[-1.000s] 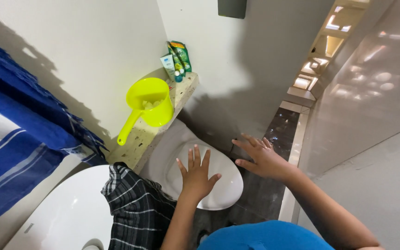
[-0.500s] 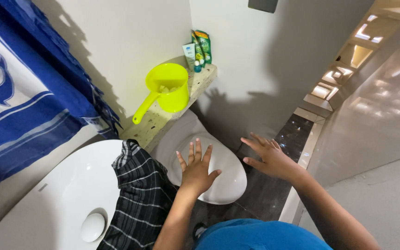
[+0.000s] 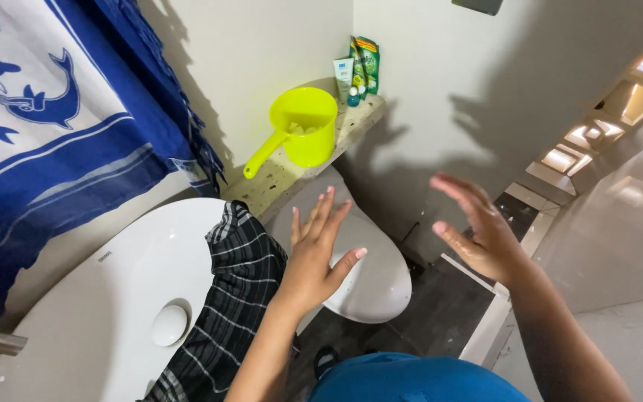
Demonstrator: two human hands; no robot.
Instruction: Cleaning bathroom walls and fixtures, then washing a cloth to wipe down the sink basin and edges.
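Observation:
My left hand (image 3: 316,249) hovers open, fingers spread, above the shut white toilet lid (image 3: 370,279) and next to a black-and-white checked cloth (image 3: 234,294) draped over the rim of the white sink (image 3: 98,320). My right hand (image 3: 479,229) is raised open, palm turned toward the left, above the dark floor tiles (image 3: 440,313) to the right of the toilet. Neither hand holds anything.
A yellow-green scoop with a long handle (image 3: 301,130) stands on a speckled stone ledge (image 3: 292,175) with several tubes and small bottles (image 3: 359,67) at its far end. A blue-and-white dolphin-print towel (image 3: 46,126) hangs at the left. A white wall stands ahead.
Both hands have lifted off the toilet lid area and risen toward the camera. The view has swung left, bringing more of the sink and towel into sight.

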